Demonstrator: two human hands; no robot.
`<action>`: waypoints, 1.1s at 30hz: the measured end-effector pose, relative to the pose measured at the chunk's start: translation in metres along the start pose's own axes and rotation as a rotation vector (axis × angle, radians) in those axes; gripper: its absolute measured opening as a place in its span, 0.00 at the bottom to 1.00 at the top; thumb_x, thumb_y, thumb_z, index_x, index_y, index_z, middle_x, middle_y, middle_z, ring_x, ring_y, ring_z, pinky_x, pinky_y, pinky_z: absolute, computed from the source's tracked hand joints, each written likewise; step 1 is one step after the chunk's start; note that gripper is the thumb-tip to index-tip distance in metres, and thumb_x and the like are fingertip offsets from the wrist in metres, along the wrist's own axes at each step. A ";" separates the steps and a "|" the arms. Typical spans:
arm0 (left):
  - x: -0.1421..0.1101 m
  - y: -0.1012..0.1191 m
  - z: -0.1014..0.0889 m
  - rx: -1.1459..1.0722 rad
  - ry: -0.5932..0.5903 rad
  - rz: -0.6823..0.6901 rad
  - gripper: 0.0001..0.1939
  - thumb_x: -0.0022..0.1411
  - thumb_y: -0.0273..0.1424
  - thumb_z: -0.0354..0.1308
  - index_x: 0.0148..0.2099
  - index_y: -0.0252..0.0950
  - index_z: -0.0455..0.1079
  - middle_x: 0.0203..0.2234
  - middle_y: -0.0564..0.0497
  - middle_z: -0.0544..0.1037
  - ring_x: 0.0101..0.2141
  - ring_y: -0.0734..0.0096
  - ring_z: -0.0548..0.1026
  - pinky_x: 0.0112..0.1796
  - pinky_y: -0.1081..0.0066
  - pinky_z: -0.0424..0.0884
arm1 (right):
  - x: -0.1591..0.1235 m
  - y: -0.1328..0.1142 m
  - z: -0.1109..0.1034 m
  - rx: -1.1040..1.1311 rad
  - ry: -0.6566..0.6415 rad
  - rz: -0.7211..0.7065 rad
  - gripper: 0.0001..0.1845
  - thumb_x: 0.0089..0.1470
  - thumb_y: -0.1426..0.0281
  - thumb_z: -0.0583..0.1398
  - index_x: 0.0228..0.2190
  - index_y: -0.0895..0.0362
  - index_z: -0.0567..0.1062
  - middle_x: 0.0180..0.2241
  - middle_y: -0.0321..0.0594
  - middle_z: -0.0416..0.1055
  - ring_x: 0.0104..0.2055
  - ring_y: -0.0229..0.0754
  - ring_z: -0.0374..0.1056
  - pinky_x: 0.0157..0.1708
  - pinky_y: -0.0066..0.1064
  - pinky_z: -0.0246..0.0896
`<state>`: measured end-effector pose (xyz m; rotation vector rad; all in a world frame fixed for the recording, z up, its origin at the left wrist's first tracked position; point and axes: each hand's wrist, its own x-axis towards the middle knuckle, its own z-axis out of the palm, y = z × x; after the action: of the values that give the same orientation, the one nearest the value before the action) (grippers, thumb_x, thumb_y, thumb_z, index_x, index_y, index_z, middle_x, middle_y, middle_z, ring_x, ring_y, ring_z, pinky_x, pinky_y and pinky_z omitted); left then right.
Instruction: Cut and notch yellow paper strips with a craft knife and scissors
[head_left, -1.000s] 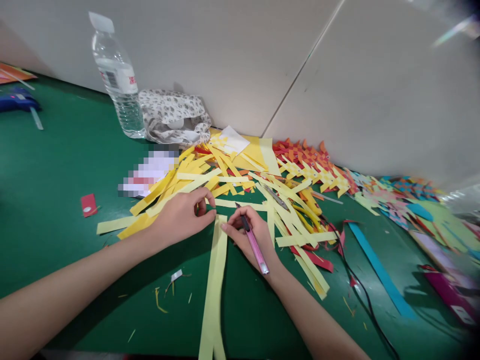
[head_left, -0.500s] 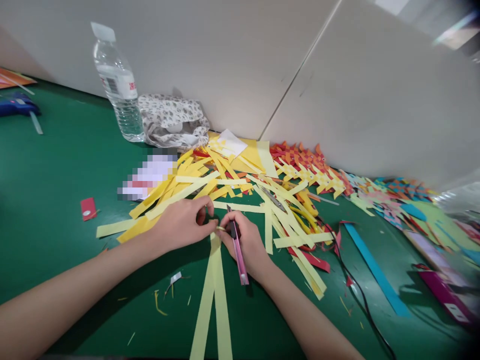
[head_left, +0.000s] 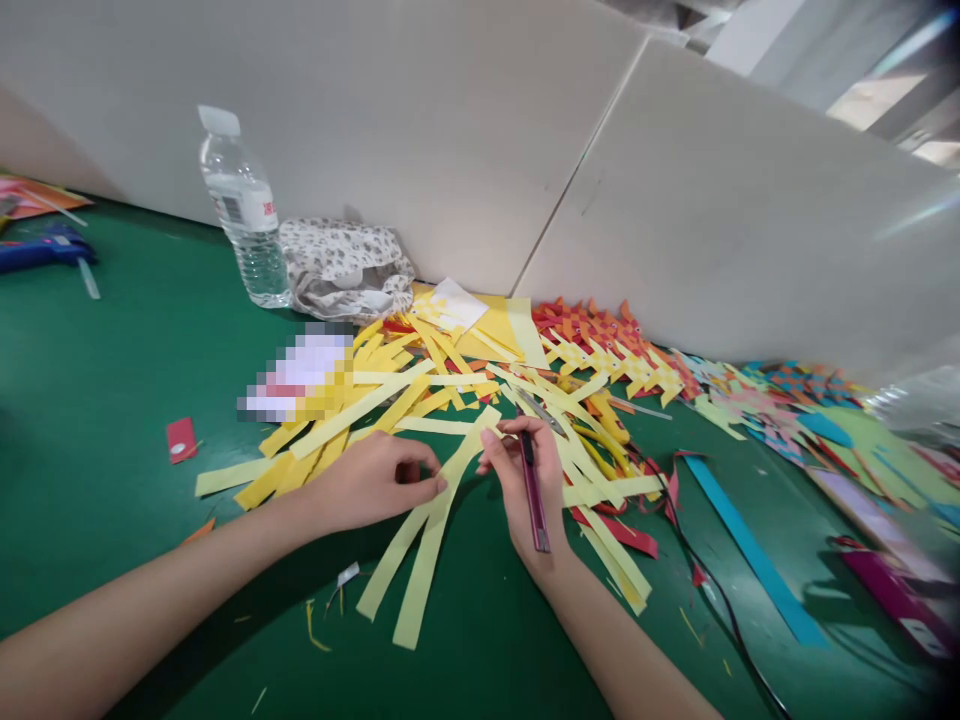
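1. Two pale yellow paper strips (head_left: 422,580), overlapping above and spread apart below, slant between both hands over the green table (head_left: 247,640).
2. The left hand (head_left: 371,485) pinches their edge between thumb and curled fingers.
3. The right hand (head_left: 517,500) has bent fingers gripping a utility knife (head_left: 535,500); its thumb is at the strips' upper end.
4. Beyond lie scissors (head_left: 540,411) among loose strips, a patterned cloth bag (head_left: 337,245) and an upright water bottle (head_left: 251,235).

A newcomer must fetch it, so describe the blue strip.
On the green table, look past the right hand to the black cable. Right of it, a long strip lies slantwise, its blue setting it apart from the yellow strips left of the cable.
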<state>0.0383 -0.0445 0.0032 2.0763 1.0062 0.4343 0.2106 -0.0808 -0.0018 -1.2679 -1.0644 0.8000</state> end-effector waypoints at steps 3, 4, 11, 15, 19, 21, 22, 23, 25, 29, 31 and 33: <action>-0.001 0.002 0.002 -0.003 0.009 0.028 0.14 0.57 0.39 0.51 0.24 0.38 0.67 0.14 0.59 0.61 0.18 0.76 0.58 0.20 0.74 0.50 | -0.002 -0.001 0.001 0.071 -0.024 0.005 0.11 0.49 0.66 0.62 0.33 0.52 0.64 0.31 0.30 0.64 0.22 0.31 0.65 0.25 0.27 0.64; -0.001 0.002 0.004 -0.004 0.016 0.035 0.15 0.57 0.39 0.51 0.22 0.37 0.63 0.14 0.59 0.58 0.18 0.77 0.56 0.20 0.74 0.49 | -0.003 -0.001 0.001 0.103 -0.041 0.018 0.11 0.49 0.66 0.62 0.33 0.52 0.64 0.30 0.30 0.65 0.23 0.32 0.65 0.26 0.27 0.64; -0.001 0.004 0.006 -0.164 0.039 0.017 0.20 0.59 0.42 0.49 0.20 0.37 0.54 0.16 0.59 0.50 0.20 0.77 0.51 0.21 0.73 0.47 | -0.006 0.002 0.000 0.145 -0.204 0.124 0.19 0.40 0.70 0.67 0.34 0.51 0.66 0.33 0.33 0.69 0.33 0.38 0.67 0.31 0.29 0.62; -0.002 0.007 0.005 -0.147 0.014 0.032 0.20 0.60 0.44 0.46 0.22 0.37 0.60 0.17 0.59 0.52 0.20 0.76 0.52 0.21 0.73 0.48 | -0.007 0.001 0.001 0.074 -0.256 0.145 0.15 0.41 0.70 0.66 0.32 0.53 0.69 0.30 0.33 0.71 0.32 0.40 0.68 0.33 0.32 0.62; -0.002 0.005 0.003 -0.091 0.050 0.032 0.18 0.59 0.45 0.48 0.29 0.38 0.69 0.16 0.58 0.60 0.19 0.76 0.57 0.21 0.74 0.51 | 0.003 -0.002 -0.009 0.097 -0.063 0.089 0.14 0.42 0.68 0.66 0.33 0.53 0.69 0.30 0.32 0.71 0.33 0.41 0.67 0.36 0.34 0.63; 0.000 0.000 -0.001 -0.089 0.121 0.003 0.16 0.58 0.46 0.50 0.30 0.39 0.69 0.16 0.58 0.64 0.19 0.75 0.60 0.21 0.75 0.53 | 0.014 -0.004 -0.019 0.089 0.057 0.072 0.14 0.41 0.67 0.67 0.31 0.53 0.69 0.28 0.31 0.70 0.31 0.39 0.65 0.34 0.33 0.62; 0.001 -0.003 -0.004 -0.095 0.169 -0.009 0.16 0.57 0.46 0.51 0.29 0.38 0.67 0.17 0.58 0.64 0.19 0.75 0.60 0.21 0.75 0.54 | 0.018 -0.005 -0.025 0.069 0.112 0.069 0.14 0.40 0.66 0.67 0.29 0.53 0.69 0.25 0.29 0.68 0.28 0.38 0.64 0.31 0.32 0.62; 0.002 -0.005 -0.007 -0.104 0.219 -0.020 0.16 0.56 0.45 0.52 0.28 0.38 0.66 0.17 0.58 0.64 0.19 0.74 0.61 0.21 0.75 0.55 | 0.022 -0.007 -0.029 0.054 0.139 0.085 0.13 0.40 0.66 0.67 0.29 0.53 0.70 0.24 0.29 0.68 0.27 0.37 0.63 0.30 0.31 0.62; 0.004 -0.009 -0.012 -0.121 0.286 -0.031 0.16 0.57 0.45 0.52 0.28 0.38 0.64 0.17 0.58 0.64 0.20 0.74 0.61 0.22 0.75 0.56 | 0.027 -0.009 -0.035 0.037 0.102 0.114 0.14 0.39 0.67 0.67 0.29 0.54 0.70 0.25 0.31 0.69 0.28 0.37 0.64 0.32 0.32 0.62; 0.002 -0.004 -0.010 -0.148 0.176 -0.034 0.16 0.55 0.46 0.54 0.35 0.39 0.70 0.19 0.57 0.67 0.21 0.73 0.63 0.22 0.74 0.56 | 0.018 -0.008 -0.025 0.057 -0.126 0.122 0.15 0.36 0.68 0.69 0.28 0.54 0.69 0.25 0.32 0.70 0.29 0.39 0.66 0.32 0.33 0.64; 0.001 0.000 -0.004 -0.135 0.066 -0.017 0.16 0.54 0.47 0.54 0.33 0.38 0.71 0.18 0.58 0.67 0.21 0.74 0.63 0.22 0.74 0.56 | 0.009 -0.005 -0.014 0.049 -0.236 0.103 0.14 0.39 0.67 0.67 0.28 0.53 0.69 0.27 0.32 0.70 0.30 0.40 0.67 0.33 0.34 0.65; 0.000 0.002 0.002 -0.118 0.004 0.005 0.18 0.55 0.46 0.53 0.26 0.37 0.68 0.17 0.58 0.64 0.20 0.75 0.62 0.22 0.75 0.55 | 0.003 -0.001 -0.006 0.040 -0.294 0.098 0.14 0.39 0.67 0.67 0.29 0.53 0.69 0.28 0.33 0.70 0.33 0.41 0.68 0.35 0.34 0.65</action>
<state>0.0407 -0.0462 0.0028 1.9731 0.9551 0.4884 0.2175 -0.0804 -0.0003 -1.1992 -1.2201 1.1017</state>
